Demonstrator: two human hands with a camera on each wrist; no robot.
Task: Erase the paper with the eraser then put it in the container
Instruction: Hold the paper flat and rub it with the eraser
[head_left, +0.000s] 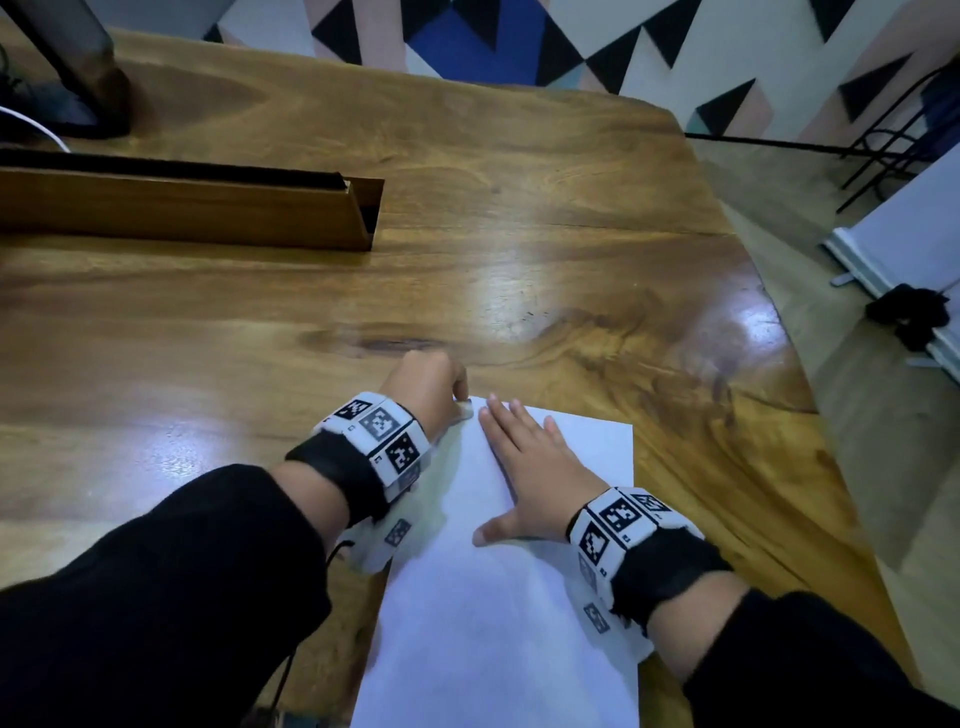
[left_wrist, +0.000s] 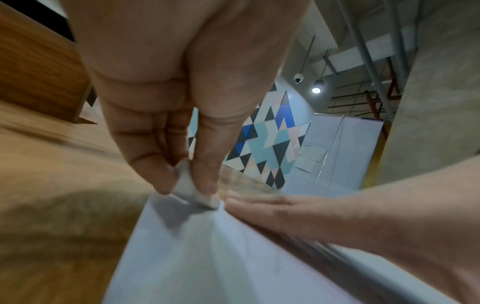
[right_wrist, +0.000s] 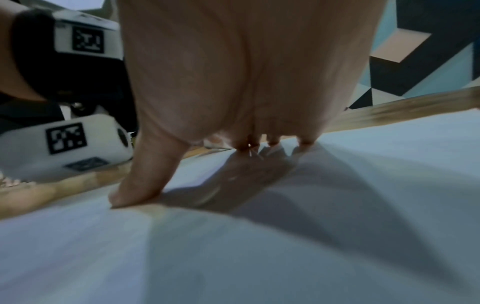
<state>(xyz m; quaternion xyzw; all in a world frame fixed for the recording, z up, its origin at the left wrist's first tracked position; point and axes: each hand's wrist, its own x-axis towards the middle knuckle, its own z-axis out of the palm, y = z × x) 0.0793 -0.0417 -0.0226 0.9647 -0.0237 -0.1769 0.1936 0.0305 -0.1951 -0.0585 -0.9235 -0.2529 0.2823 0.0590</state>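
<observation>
a person's two arms in black sleeves reach over a glossy wooden table (head_left: 519, 218), each wrist wrapped in a band of black and white square markers. a white sheet of paper (head_left: 498, 613) lies flat on the table in front of them, running from the near edge up toward the hands.

the left hand (head_left: 426, 382) sits at the far left corner of the paper with its fingers curled downward. in the left wrist view the thumb and fingertips (left_wrist: 205, 181) pinch a small white eraser (left_wrist: 193, 192), and the eraser's lower end touches the paper right at that corner. from the head view only a sliver of the eraser (head_left: 464, 407) shows below the knuckles.

the right hand (head_left: 530, 467) lies palm down on the upper part of the paper, fingers straight and slightly spread, thumb stretched out to the side, pressing the sheet flat. its fingertips end just beside the left hand and the eraser. the right wrist view shows the same flat palm with the thumb and fingertips touching the paper, and the left wrist's marker band off to one side.

farther back on the left of the table sits a long, narrow wooden container (head_left: 208, 213) with a dark open interior, well apart from both hands. behind the table a wall is covered in triangles of black, blue, pink and white
</observation>
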